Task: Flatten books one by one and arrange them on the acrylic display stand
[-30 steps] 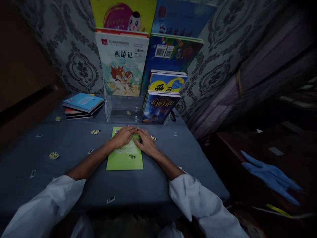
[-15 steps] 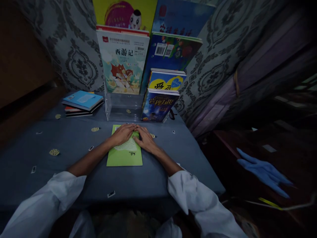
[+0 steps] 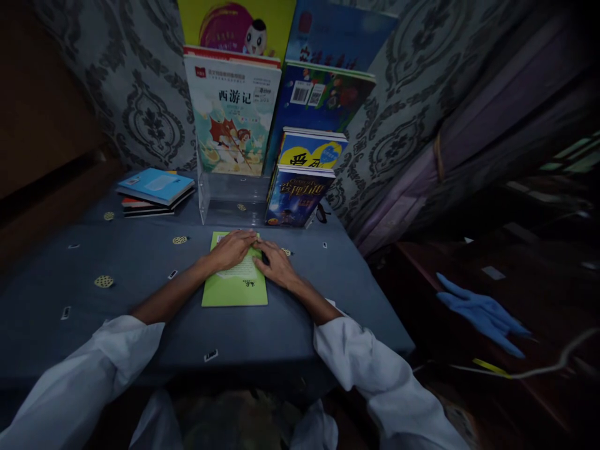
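Observation:
A thin light-green book (image 3: 234, 292) lies flat on the dark-blue tablecloth (image 3: 159, 347), with printed text on the side that faces up. My left hand (image 3: 233, 250) rests flat across the book's upper part, its fingers pointing right. My right hand (image 3: 276, 264) lies at the book's upper right edge, thumb spread away from the fingers. The fingertips of both hands meet near the top of the book. Under my hands, part of the cover and its print is hidden.
Behind the book stands a clear acrylic rack (image 3: 229, 212) holding several upright books (image 3: 234, 115). At the back left is a stack of books (image 3: 157, 187). Dark glasses (image 3: 322, 214) lie beside the rack. A blue glove (image 3: 482, 312) rests on a dark surface at right.
The view has shifted slightly, so things at the right appear a little further left and higher. Both hands stay on the green book in nearly the same pose.

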`<state>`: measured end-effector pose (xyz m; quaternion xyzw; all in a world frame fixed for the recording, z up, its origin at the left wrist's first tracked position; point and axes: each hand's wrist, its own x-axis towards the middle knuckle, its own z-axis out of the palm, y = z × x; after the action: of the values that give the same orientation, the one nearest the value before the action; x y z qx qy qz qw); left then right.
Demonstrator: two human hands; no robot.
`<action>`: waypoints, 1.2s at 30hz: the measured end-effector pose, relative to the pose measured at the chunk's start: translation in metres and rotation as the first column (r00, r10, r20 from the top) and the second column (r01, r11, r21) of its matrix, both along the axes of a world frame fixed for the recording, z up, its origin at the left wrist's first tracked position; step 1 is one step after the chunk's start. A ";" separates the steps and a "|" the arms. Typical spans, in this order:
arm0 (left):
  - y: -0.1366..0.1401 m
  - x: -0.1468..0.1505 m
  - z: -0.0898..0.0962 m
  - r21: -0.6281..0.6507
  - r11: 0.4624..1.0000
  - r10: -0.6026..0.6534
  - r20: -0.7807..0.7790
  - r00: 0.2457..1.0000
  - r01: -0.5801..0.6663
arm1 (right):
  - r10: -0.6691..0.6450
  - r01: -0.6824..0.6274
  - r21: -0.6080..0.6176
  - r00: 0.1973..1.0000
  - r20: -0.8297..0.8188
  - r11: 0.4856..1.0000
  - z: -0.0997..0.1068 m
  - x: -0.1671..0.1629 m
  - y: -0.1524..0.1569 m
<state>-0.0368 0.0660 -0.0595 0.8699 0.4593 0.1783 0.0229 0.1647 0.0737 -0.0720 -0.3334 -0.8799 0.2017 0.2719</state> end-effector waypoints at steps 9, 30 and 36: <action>-0.016 0.005 0.012 -0.015 0.998 -0.060 -0.034 0.998 0.060 | 0.005 -0.005 -0.024 1.000 0.020 1.000 0.003 0.009 -0.014; -0.086 0.021 0.023 -0.030 0.982 -0.189 -0.023 0.982 0.188 | 0.084 -0.086 -0.125 0.996 -0.022 0.988 0.019 0.044 -0.092; -0.116 0.025 0.027 -0.029 0.972 -0.233 -0.025 0.972 0.232 | 0.086 -0.093 -0.147 0.995 -0.052 0.985 0.023 0.056 -0.121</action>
<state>-0.0115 -0.0505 -0.0329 0.9198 0.3568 0.1561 0.0486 0.2207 -0.0473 -0.0493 -0.3083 -0.8699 0.2866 0.2569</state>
